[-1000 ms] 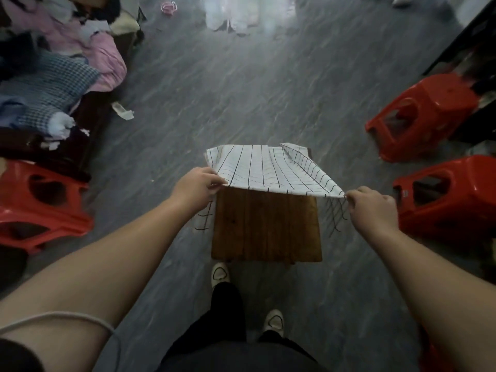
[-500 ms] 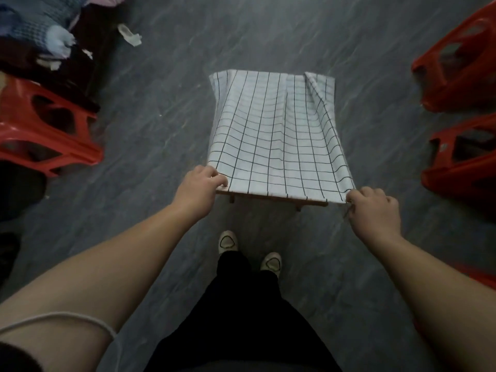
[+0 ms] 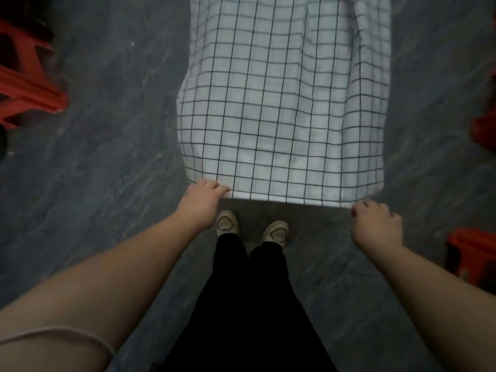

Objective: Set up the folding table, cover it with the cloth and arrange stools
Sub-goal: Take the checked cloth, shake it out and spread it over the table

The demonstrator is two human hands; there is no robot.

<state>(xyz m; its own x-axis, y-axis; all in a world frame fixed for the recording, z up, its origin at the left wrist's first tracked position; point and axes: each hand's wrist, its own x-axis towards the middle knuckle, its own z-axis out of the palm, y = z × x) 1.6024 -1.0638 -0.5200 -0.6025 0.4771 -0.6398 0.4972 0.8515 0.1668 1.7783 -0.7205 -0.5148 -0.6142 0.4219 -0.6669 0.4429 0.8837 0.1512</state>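
Note:
The white cloth with a black grid (image 3: 281,108) lies spread over the folding table, which is fully hidden beneath it; its near hem hangs over the table's front edge. My left hand (image 3: 200,204) pinches the cloth's near-left corner. My right hand (image 3: 375,226) has curled fingers at the near-right corner and holds the hem there. One red plastic stool (image 3: 26,84) lies at the left edge of view. Parts of two more red stools (image 3: 483,130) (image 3: 472,259) show at the right edge.
I stand on a dark grey floor (image 3: 107,183), with my pale shoes (image 3: 227,224) just in front of the cloth's hanging hem. Bare floor runs along both sides of the table, between it and the stools.
Both hands drew the cloth toward me until it covered the wooden top, then lowered its near hem over the front edge. My view tilted further down and closer.

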